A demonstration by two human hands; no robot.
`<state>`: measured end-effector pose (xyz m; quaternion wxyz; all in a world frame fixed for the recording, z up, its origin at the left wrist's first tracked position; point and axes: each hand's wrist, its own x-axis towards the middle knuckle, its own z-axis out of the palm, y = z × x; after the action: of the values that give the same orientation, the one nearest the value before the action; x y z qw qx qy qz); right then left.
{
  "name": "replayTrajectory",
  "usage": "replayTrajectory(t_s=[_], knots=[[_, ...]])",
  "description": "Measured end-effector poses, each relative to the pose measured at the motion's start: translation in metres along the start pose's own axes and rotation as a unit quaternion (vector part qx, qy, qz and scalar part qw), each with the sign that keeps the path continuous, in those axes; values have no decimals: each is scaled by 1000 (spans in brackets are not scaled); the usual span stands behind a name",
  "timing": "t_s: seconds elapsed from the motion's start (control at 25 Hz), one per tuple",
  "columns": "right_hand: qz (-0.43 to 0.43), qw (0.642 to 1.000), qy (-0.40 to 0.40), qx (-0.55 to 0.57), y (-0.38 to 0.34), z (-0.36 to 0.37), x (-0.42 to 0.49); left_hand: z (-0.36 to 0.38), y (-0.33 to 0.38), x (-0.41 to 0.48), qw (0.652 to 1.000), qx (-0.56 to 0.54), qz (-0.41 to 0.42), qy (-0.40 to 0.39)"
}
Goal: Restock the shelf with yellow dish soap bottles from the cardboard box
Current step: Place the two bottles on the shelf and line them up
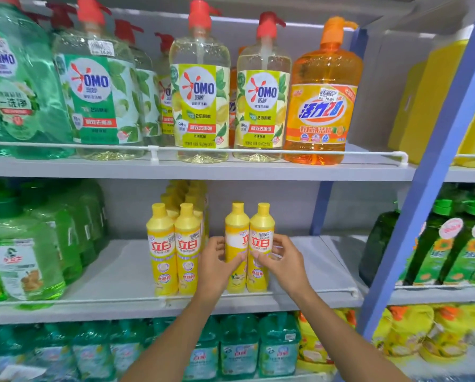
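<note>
Left hand (217,267) curls round left yellow bottle (236,238), right hand (284,261) round right yellow bottle (261,235); both upright at shelf (120,271) front edge, probably aligning row.

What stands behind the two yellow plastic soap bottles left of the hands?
Behind the two yellow plastic soap bottles stand more yellow-capped bottles in rows; their bodies and number are hidden.
</note>
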<state>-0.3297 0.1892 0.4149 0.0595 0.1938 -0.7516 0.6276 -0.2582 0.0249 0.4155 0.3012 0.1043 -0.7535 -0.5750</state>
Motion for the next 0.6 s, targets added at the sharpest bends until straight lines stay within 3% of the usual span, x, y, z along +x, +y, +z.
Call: replayTrajectory(t_s=[0.36, 0.6], knots=[[-19, 997, -70, 9, 10, -12, 4, -13, -33, 11, 991, 0, -4, -132], [-7, 999, -43, 6, 24, 1, -10, 3, -33, 2, 998, 26, -14, -56]])
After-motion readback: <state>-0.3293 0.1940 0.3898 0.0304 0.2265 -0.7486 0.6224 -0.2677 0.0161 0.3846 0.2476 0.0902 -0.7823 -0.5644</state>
